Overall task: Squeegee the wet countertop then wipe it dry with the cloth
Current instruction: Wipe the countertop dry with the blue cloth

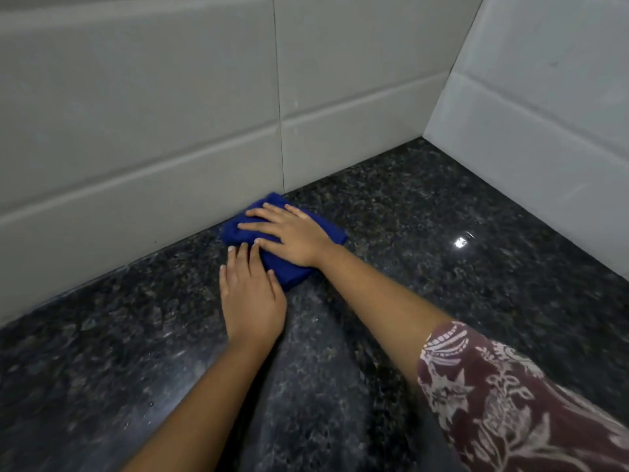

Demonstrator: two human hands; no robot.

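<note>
Your right hand (292, 233) lies flat with spread fingers on the folded blue cloth (326, 229), pressing it into the surface (442, 267) at the tiled wall (136, 131); your left hand (250, 298), also flat, steadies its near edge.

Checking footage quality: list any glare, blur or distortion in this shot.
Head view: a bright glare spot sits on the countertop right of the cloth; the stone's speckle smears toward the right edge; wide-angle distortion bows the wall tiles; lighting is dim.
</note>
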